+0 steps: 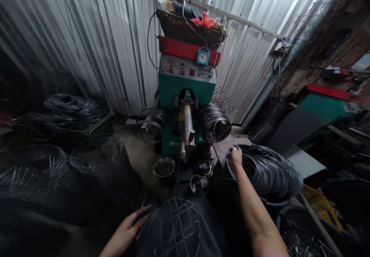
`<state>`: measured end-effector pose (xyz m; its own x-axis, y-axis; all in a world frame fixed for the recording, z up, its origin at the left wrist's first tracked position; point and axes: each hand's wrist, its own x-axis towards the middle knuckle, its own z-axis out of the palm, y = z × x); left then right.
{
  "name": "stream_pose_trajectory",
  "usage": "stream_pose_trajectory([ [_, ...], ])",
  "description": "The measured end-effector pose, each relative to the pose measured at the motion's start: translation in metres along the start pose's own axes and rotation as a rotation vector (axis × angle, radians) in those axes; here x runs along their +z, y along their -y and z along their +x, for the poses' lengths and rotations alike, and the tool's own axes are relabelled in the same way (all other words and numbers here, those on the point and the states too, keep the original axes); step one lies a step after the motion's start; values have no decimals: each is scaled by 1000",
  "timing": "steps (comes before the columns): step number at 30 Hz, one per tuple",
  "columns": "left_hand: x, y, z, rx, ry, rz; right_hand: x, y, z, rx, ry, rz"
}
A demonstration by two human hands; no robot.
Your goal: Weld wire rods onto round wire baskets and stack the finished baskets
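Observation:
A round wire grid (174, 226) with crossed bars lies on dark cloth over my lap. My left hand (131, 226) is beside its left edge, fingers stretched out and slightly blurred, with orange wraps on some of them. Out to the right, my right hand (235, 156) is closed on a thin wire ring, whose loop shows faintly just above it. Close by that hand lies a thick stack of wire rings (273, 172). More rings (215, 124) hang on the right side of a green welding machine (187, 83); its pale electrode arm (188, 127) points toward me.
Round dishes (164, 167) sit below the machine. Wire baskets (98, 156) and coils (71, 106) fill the left floor. A tub of short metal pieces (300, 234) is at lower right, near a second green machine (320, 106). A teal clock (203, 56) hangs on the front machine.

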<state>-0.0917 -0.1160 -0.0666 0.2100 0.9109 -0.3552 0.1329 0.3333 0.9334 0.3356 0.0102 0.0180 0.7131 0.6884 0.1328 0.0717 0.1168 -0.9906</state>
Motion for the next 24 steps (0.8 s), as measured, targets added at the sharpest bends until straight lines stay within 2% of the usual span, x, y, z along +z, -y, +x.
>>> stream_pose_trajectory([
  [4,10,26,-12,-9,162,9,-12,60,-3,-30,-1,13],
  [7,8,40,-17,-11,249,48,-21,113,-5,-165,45,-7],
  [9,7,46,-16,53,294,76,-30,143,-8,-271,152,-176],
  [11,10,50,-13,112,304,102,-39,163,-10,-351,293,-504],
  [14,17,55,-8,189,294,159,-45,167,-17,-420,460,-1031],
  [17,21,59,-7,256,276,206,-40,153,-42,-495,583,-1319],
  [20,19,61,-9,246,293,119,-32,143,-93,-615,734,-1332],
  [24,12,60,-10,115,315,-106,-25,157,-166,-673,861,-1063],
])
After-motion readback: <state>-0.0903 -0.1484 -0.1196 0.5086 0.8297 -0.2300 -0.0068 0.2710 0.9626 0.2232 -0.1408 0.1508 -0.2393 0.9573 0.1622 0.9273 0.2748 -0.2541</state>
